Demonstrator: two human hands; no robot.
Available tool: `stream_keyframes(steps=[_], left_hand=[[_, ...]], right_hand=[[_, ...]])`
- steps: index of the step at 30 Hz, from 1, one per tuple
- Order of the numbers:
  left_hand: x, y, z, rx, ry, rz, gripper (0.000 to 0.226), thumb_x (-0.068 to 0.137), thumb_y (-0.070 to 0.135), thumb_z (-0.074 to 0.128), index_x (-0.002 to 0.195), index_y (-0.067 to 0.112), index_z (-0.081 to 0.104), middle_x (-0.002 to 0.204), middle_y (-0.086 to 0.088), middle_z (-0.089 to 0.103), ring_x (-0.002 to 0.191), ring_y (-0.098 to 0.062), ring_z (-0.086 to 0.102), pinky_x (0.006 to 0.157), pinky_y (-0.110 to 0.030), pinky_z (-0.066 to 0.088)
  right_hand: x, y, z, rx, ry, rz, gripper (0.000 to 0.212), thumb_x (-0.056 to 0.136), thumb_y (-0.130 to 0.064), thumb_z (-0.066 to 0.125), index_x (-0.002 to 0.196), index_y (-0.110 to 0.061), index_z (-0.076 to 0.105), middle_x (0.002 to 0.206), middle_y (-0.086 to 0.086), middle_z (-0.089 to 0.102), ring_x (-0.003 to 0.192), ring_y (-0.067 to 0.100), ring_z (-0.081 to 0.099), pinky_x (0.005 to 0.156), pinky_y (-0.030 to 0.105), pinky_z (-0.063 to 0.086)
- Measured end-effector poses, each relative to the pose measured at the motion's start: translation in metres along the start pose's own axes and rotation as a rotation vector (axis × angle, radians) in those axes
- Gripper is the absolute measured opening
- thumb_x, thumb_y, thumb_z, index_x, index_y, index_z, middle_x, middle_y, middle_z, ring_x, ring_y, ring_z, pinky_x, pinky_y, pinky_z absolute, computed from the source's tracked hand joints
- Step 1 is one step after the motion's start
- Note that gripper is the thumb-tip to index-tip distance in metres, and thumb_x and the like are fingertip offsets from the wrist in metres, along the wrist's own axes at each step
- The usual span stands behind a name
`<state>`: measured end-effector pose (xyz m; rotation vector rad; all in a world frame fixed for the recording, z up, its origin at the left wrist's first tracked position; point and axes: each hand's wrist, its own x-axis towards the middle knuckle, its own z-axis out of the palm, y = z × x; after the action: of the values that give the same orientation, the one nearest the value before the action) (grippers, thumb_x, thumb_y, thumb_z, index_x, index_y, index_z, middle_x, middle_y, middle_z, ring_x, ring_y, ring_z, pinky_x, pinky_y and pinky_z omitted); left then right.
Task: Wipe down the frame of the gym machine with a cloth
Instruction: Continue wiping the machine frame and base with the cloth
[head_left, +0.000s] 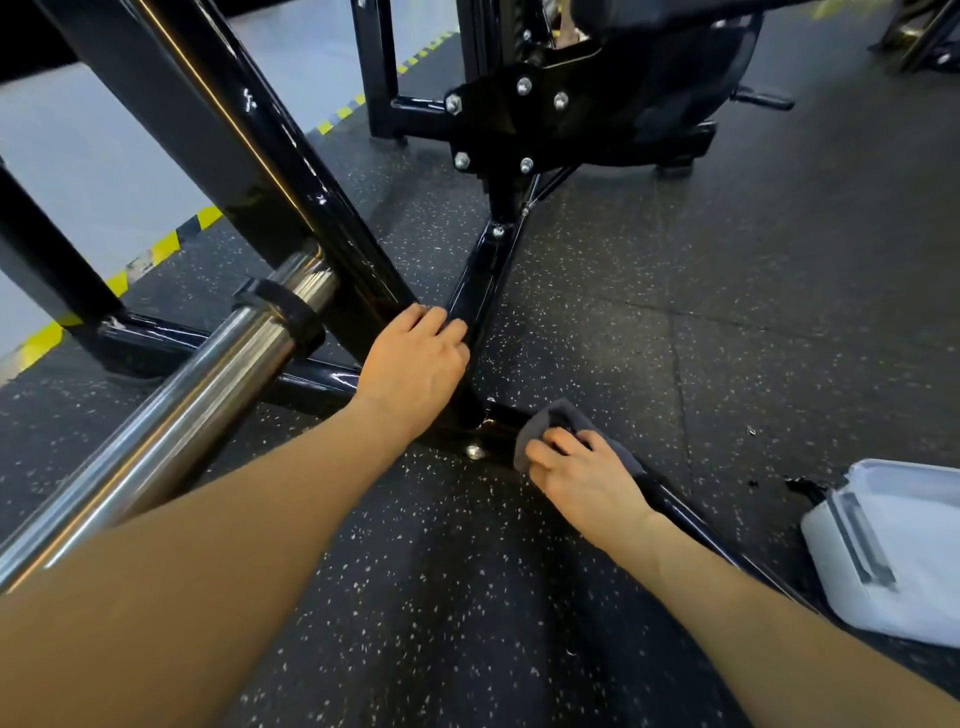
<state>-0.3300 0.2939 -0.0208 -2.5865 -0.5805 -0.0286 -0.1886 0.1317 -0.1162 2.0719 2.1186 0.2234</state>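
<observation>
The gym machine's glossy black frame (291, 171) spreads over the speckled floor, its tubes meeting at a low joint in the middle. My left hand (415, 364) grips the frame at that joint, fingers curled over the tube running away from me. Just right of it, my right hand (582, 478) holds a grey cloth (566, 415) pressed against the base tube that runs toward the lower right. Part of the cloth is hidden under my fingers.
A chrome bar (208, 400) with a black collar slants across the left. A white plastic container (893, 551) sits on the floor at the right. A bolted black plate (498, 124) stands at the back. Yellow-black floor tape (166, 244) edges the mat.
</observation>
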Motion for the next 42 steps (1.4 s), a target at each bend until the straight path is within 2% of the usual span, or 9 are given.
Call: stream_keyframes(steps=[4, 6, 8, 15, 19, 22, 26, 35, 42], left_hand=[[0.0, 0.0, -0.001, -0.003, 0.003, -0.002, 0.027, 0.095, 0.018, 0.045, 0.12, 0.015, 0.056, 0.124, -0.003, 0.05, 0.122, -0.025, 0.041, 0.112, -0.04, 0.023], [0.0, 0.001, -0.001, 0.001, -0.001, -0.003, 0.027, 0.095, 0.017, 0.044, 0.12, 0.015, 0.056, 0.124, -0.004, 0.05, 0.122, -0.025, 0.041, 0.113, -0.04, 0.023], [0.0, 0.002, -0.001, 0.016, -0.014, -0.004, 0.028, 0.096, 0.017, 0.043, 0.121, 0.015, 0.055, 0.125, -0.004, 0.049, 0.123, -0.025, 0.04, 0.113, -0.039, 0.023], [-0.003, 0.013, -0.004, 0.001, -0.03, 0.032, 0.029, 0.096, 0.017, 0.041, 0.122, 0.016, 0.053, 0.127, -0.003, 0.047, 0.123, -0.024, 0.041, 0.113, -0.039, 0.022], [-0.002, 0.022, -0.005, -0.009, -0.058, 0.114, 0.03, 0.097, 0.017, 0.04, 0.125, 0.017, 0.052, 0.134, -0.004, 0.044, 0.128, -0.023, 0.038, 0.115, -0.04, 0.018], [0.001, 0.028, -0.006, -0.012, -0.069, 0.137, 0.031, 0.097, 0.018, 0.042, 0.127, 0.017, 0.051, 0.135, -0.004, 0.044, 0.128, -0.023, 0.038, 0.115, -0.04, 0.02], [0.007, 0.037, -0.009, -0.07, -0.085, 0.129, 0.03, 0.096, 0.017, 0.043, 0.125, 0.019, 0.052, 0.129, -0.002, 0.047, 0.122, -0.022, 0.042, 0.105, -0.036, 0.03], [0.036, 0.061, -0.028, -0.146, -0.125, 0.033, 0.032, 0.093, 0.014, 0.047, 0.124, 0.02, 0.052, 0.123, -0.001, 0.051, 0.117, -0.02, 0.046, 0.098, -0.033, 0.038], [0.062, 0.092, -0.038, -0.151, -0.247, 0.056, 0.033, 0.093, 0.019, 0.049, 0.126, 0.021, 0.05, 0.125, 0.0, 0.049, 0.117, -0.02, 0.047, 0.095, -0.033, 0.037]], right_hand=[[0.021, -0.004, -0.015, 0.157, 0.132, 0.208, 0.051, 0.065, -0.013, 0.079, 0.113, -0.021, 0.062, 0.117, 0.008, 0.055, 0.103, 0.031, 0.056, 0.078, 0.047, 0.055], [0.047, -0.014, -0.021, 0.265, 0.101, 0.237, 0.051, 0.084, -0.012, 0.063, 0.132, -0.021, 0.046, 0.134, 0.007, 0.041, 0.12, 0.032, 0.044, 0.092, 0.047, 0.048], [0.065, -0.019, -0.026, 0.33, 0.073, 0.281, 0.05, 0.092, -0.012, 0.053, 0.137, -0.022, 0.035, 0.139, 0.005, 0.033, 0.126, 0.029, 0.036, 0.099, 0.043, 0.042], [0.022, 0.009, -0.015, 0.24, 0.063, 0.055, 0.043, 0.089, -0.012, 0.057, 0.131, -0.021, 0.052, 0.136, 0.003, 0.042, 0.122, 0.028, 0.04, 0.09, 0.043, 0.05], [-0.001, 0.015, -0.024, 0.068, -0.124, -0.016, 0.041, 0.094, -0.014, 0.049, 0.134, -0.02, 0.048, 0.14, 0.001, 0.035, 0.129, 0.026, 0.031, 0.095, 0.038, 0.04], [-0.006, 0.019, -0.041, 0.015, -0.225, -0.036, 0.032, 0.093, -0.009, 0.049, 0.124, -0.017, 0.055, 0.134, 0.002, 0.041, 0.122, 0.026, 0.036, 0.078, 0.033, 0.041], [-0.008, 0.045, -0.066, 0.196, -0.35, 0.06, 0.03, 0.087, -0.002, 0.052, 0.106, -0.023, 0.061, 0.118, -0.002, 0.05, 0.11, 0.023, 0.044, 0.075, 0.031, 0.039], [-0.019, 0.106, -0.075, 0.468, -0.116, 0.253, 0.035, 0.086, -0.002, 0.057, 0.111, -0.026, 0.06, 0.114, -0.001, 0.049, 0.104, 0.025, 0.052, 0.09, 0.04, 0.047], [-0.029, 0.115, -0.055, 0.669, -0.052, 0.383, 0.034, 0.088, -0.008, 0.059, 0.119, -0.022, 0.058, 0.119, 0.001, 0.047, 0.109, 0.024, 0.05, 0.086, 0.037, 0.047]])
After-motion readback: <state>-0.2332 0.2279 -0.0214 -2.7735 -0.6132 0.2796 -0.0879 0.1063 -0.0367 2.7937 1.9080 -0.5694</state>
